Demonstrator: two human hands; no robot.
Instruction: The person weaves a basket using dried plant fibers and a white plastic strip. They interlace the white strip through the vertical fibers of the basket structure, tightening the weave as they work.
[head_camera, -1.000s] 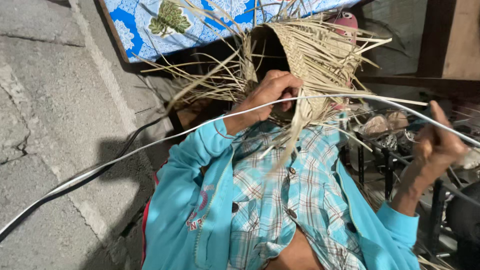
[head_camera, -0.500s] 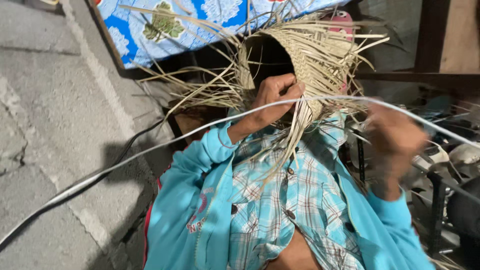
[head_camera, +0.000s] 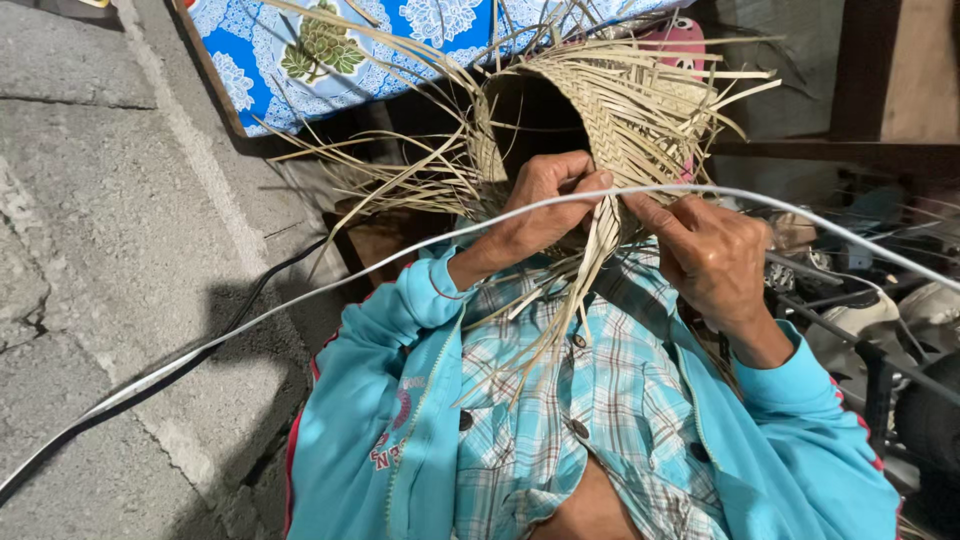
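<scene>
Head view, looking down the wearer's chest.

Item 1: half-woven palm-leaf basket, dome-shaped, pale straw colour, held up in the middle of the scene just beyond the chest, its dark opening turned toward the camera. Loose unwoven strips fan out to the left, right and far side; a bundle hangs down over the checked shirt.

Item 2: left hand, fingers curled together and pinched on the basket's near rim, thumb on top.

Item 3: right hand, fingers closed on a strip at the rim, just beside the left hand and touching the same edge.

Step in hand, by judgement: plaiting the rim, one strip being worked between its neighbours. The next move would call for a steady grip from the left hand while the right threads and tightens the strip without splitting it.

Item 4: white cable, crossing from near left to far right in front of both hands.

Item 5: turquoise jacket, open over the shirt, small red emblem on the left chest.

Item 6: blue cloth with white and green floral print, far left, over a table edge. No packages or signs legible; pink object behind the basket, kind unclear.

Item 7: concrete floor, left.
</scene>
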